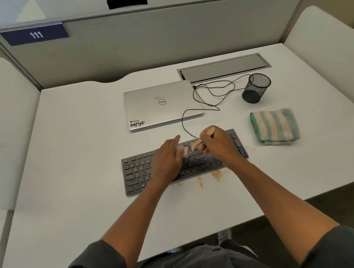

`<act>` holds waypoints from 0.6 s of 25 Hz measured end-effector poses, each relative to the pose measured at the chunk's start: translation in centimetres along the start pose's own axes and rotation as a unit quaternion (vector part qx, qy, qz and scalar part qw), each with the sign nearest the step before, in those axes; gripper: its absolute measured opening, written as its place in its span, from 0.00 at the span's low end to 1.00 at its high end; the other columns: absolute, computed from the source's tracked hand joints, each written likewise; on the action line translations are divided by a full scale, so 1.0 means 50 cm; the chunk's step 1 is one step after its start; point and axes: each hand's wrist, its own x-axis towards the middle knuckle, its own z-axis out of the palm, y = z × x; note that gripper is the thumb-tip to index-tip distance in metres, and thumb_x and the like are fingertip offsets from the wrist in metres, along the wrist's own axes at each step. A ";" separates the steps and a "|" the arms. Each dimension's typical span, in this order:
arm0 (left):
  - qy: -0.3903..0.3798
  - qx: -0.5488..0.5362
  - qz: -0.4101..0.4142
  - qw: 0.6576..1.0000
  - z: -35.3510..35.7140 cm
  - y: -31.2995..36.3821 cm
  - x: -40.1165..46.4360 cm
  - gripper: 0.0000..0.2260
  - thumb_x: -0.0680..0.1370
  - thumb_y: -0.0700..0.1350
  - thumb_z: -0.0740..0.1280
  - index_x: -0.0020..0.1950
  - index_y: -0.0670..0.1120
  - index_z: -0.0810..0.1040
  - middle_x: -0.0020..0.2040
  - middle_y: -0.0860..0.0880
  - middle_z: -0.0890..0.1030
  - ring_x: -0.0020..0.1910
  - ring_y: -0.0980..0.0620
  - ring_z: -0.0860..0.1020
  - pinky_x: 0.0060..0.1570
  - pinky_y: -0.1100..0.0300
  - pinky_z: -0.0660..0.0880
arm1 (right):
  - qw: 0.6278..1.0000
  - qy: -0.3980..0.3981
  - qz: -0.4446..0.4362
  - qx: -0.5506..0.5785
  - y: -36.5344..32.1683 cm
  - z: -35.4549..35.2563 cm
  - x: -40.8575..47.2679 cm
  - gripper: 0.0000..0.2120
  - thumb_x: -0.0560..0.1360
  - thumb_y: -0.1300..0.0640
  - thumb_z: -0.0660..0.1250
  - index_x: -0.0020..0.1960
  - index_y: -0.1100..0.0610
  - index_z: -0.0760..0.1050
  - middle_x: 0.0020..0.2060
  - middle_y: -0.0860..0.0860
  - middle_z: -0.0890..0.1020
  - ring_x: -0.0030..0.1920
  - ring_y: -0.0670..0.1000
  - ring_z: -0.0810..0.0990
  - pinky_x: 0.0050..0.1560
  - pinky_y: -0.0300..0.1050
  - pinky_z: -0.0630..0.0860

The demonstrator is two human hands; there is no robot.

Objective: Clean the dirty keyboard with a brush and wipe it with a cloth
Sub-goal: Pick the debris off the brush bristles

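A black keyboard lies slightly askew on the white desk. My right hand grips a small brush by its wooden handle, with the pale bristles down on the keys near the keyboard's middle. My left hand rests flat on the keyboard just left of the brush, fingers straight and touching the bristles. A folded cloth with green and pale stripes lies to the right of the keyboard. Brown dust is smeared on the desk at the keyboard's front edge.
A closed silver laptop sits behind the keyboard, with a thin black cable looping from it. A black mesh pen cup stands at the back right, near a grey cable hatch. Grey partitions enclose the desk.
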 end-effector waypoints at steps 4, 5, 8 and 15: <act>-0.020 -0.048 0.004 0.999 0.063 0.085 0.060 0.19 0.83 0.56 0.60 0.68 0.47 0.78 0.61 0.47 0.82 0.55 0.48 0.81 0.56 0.50 0.77 | 1.000 0.025 0.002 -0.006 0.021 -0.093 0.041 0.06 0.79 0.55 0.62 0.49 0.55 0.76 0.32 0.51 0.85 0.29 0.47 0.80 0.31 0.39 0.73; -0.028 -0.052 0.003 0.998 0.078 0.104 0.075 0.18 0.83 0.55 0.62 0.69 0.49 0.77 0.60 0.49 0.82 0.54 0.50 0.81 0.55 0.51 0.77 | 1.000 0.030 0.000 -0.004 0.029 -0.114 0.054 0.06 0.79 0.55 0.62 0.49 0.55 0.76 0.32 0.51 0.85 0.29 0.47 0.80 0.31 0.40 0.73; -0.058 -0.052 0.006 0.997 0.122 0.162 0.125 0.19 0.82 0.55 0.65 0.71 0.51 0.76 0.57 0.52 0.82 0.50 0.54 0.80 0.51 0.55 0.77 | 0.999 0.043 0.001 0.006 0.056 -0.178 0.105 0.08 0.79 0.53 0.62 0.48 0.56 0.76 0.32 0.52 0.85 0.29 0.48 0.81 0.33 0.44 0.76; -0.157 -0.125 -0.060 0.978 0.221 0.273 0.252 0.13 0.82 0.57 0.64 0.54 0.52 0.84 0.46 0.55 0.84 0.42 0.56 0.81 0.44 0.58 0.74 | 0.999 0.035 0.016 -0.011 0.094 -0.295 0.263 0.14 0.79 0.49 0.65 0.43 0.58 0.80 0.30 0.52 0.83 0.26 0.47 0.78 0.29 0.40 0.73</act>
